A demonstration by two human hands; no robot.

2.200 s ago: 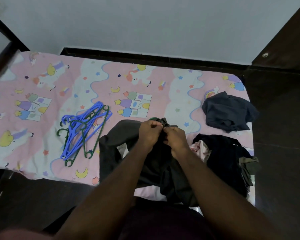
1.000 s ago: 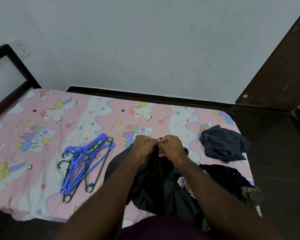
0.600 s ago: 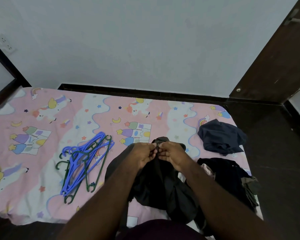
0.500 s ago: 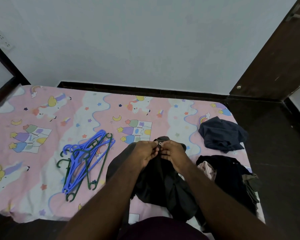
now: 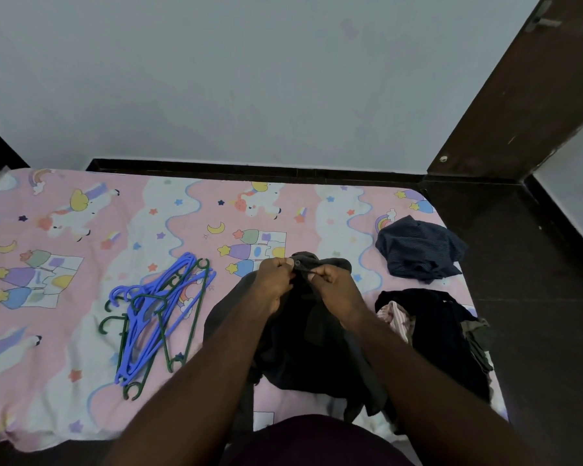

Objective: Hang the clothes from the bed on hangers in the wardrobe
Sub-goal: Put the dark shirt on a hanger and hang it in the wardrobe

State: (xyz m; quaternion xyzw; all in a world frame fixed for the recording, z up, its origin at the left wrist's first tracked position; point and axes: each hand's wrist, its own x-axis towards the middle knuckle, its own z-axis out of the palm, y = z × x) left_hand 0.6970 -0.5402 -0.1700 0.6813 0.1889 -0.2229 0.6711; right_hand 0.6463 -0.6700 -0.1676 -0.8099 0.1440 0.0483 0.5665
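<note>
- Pink cartoon-print bed point(image 5: 64, 348) holds it all: dark shirt point(image 5: 303, 348) at the near edge, hangers point(image 5: 155, 317) just left.
- Close together, left hand point(image 5: 273, 280) and right hand point(image 5: 334, 287) both pinch the collar point(image 5: 320, 262) at a button point(image 5: 297, 263).
- I'd keep that collar edge taut while working the button.
- Against half a second ago, hardly anything differs; hands stay put.
</note>
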